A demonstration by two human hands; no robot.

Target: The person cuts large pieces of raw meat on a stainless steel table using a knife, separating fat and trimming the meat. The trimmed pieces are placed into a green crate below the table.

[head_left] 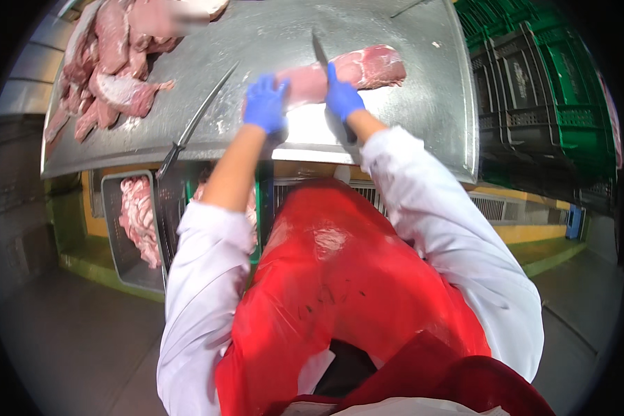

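we have a long, pink slab of raw meat (381,66) lying sideways on the shiny grey metal table (430,118) in front of us. our left hand (265,104), in a blue glove, lies at the slab's left end with its fingers spread, not curled around it. our right hand (343,98), gloved in blue too, is wrapped tight around a dark-handled knife with a thin grey blade (319,48); the blade crosses over the slab, tip pointing away from us. to our left, a thin metal tool with a black handle (206,104) lies near a big heap of pink raw meat pieces (121,41). lower down, a grey plastic crate (111,236) holds pale pink scraps (140,222).
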